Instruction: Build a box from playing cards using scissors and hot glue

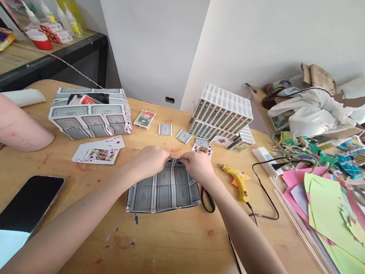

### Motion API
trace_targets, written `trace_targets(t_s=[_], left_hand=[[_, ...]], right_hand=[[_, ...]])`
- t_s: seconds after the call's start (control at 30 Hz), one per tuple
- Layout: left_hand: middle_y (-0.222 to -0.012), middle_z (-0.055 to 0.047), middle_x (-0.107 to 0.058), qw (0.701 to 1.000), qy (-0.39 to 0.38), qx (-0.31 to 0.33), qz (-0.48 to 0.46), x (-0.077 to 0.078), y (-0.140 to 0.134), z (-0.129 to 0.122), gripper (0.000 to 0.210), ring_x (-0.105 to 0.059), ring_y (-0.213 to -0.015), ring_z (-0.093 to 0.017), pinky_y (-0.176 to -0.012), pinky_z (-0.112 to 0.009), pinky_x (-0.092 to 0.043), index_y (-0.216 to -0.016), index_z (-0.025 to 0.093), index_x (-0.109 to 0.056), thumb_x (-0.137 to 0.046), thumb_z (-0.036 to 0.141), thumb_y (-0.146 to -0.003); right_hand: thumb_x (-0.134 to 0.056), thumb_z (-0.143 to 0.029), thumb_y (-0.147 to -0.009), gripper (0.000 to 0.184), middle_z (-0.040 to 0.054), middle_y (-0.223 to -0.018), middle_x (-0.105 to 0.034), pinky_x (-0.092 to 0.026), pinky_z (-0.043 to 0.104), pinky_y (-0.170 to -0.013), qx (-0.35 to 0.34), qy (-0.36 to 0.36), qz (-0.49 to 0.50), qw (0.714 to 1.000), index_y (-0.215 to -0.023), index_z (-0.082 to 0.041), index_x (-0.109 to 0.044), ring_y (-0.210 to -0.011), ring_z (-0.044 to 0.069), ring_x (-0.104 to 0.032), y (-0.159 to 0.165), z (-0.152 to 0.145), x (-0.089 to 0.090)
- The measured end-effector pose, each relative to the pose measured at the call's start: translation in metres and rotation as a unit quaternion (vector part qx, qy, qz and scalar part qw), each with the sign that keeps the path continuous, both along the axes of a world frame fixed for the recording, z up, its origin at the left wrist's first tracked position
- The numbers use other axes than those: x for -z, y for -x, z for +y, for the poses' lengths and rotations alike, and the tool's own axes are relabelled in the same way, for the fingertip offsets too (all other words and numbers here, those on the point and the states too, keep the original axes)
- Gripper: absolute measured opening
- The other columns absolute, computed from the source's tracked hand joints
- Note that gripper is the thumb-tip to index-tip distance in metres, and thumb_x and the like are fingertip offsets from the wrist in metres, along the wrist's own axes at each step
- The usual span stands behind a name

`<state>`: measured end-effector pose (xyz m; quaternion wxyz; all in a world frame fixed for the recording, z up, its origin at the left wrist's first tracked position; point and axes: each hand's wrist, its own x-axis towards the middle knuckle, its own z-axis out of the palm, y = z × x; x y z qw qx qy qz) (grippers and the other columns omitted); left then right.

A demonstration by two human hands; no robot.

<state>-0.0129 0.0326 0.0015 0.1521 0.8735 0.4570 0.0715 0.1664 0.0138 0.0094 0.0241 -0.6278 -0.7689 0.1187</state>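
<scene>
A box covered in grey-backed playing cards [164, 193] stands at the table's middle, between my forearms. My left hand [152, 160] is closed on its far upper edge, fingers pinched near the centre. Close beside it, my right hand [198, 166] grips the same edge, its fingertips curled over and partly hidden. A black loop [208, 201] shows at the box's right side; the rest of it is hidden. Right of my hand lies a yellow hot glue gun [238, 181]. Face-up playing cards [98, 152] are spread to the left, with a few loose ones behind my hands.
A larger card-covered box [91, 113] stands at the back left, near a red-and-green card pack [144, 119]. Stacked card packs [223, 111] rise behind. A phone [16, 220] and pink bottle [12, 120] lie left; a power strip [266, 160] and coloured paper [333, 212] lie right.
</scene>
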Motion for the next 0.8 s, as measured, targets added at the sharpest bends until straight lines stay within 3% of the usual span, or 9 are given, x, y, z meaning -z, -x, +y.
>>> trace_targets(t_s=[0.1,0.27,0.6,0.8], left_hand=[[-0.074,-0.012,-0.072,0.999,-0.030,0.001,0.036,0.006,-0.005,0.000,0.029,-0.068,-0.071,-0.027,-0.059,-0.034,-0.045,-0.078,0.018,-0.070,-0.042,0.020,-0.087],[-0.079,-0.011,-0.073,0.999,-0.033,-0.012,0.026,0.009,-0.010,-0.002,0.029,-0.068,-0.073,-0.026,-0.060,-0.035,-0.045,-0.082,0.019,-0.071,-0.042,0.020,-0.086],[-0.081,-0.012,-0.073,0.999,-0.019,-0.017,0.036,0.005,-0.015,-0.005,0.028,-0.067,-0.076,-0.027,-0.064,-0.036,-0.046,-0.083,0.018,-0.071,-0.043,0.016,-0.083],[-0.077,-0.008,-0.073,0.998,-0.052,-0.008,0.031,-0.004,-0.014,-0.015,0.027,-0.067,-0.072,-0.024,-0.060,-0.032,-0.044,-0.082,0.018,-0.071,-0.044,0.015,-0.082]], right_hand=[[-0.047,-0.024,-0.087,0.026,0.0056,-0.094,-0.074,-0.044,0.028,-0.074,0.002,-0.010,-0.001,1.000,-0.090,-0.022,-0.073,-0.088,0.021,-0.067,-0.003,-0.002,0.005],[-0.045,-0.021,-0.087,0.027,0.0060,-0.092,-0.074,-0.042,0.027,-0.071,0.003,-0.026,0.003,1.000,-0.087,-0.020,-0.072,-0.086,0.021,-0.067,-0.001,-0.005,0.012],[-0.046,-0.015,-0.081,0.025,0.0071,-0.086,-0.074,-0.042,0.026,-0.069,-0.004,-0.055,0.024,0.998,-0.080,-0.017,-0.071,-0.082,0.019,-0.066,0.000,-0.005,0.020],[-0.048,-0.012,-0.079,0.023,0.0075,-0.082,-0.073,-0.042,0.026,-0.067,0.001,-0.096,0.031,0.995,-0.077,-0.016,-0.071,-0.078,0.019,-0.066,0.000,-0.015,0.018]])
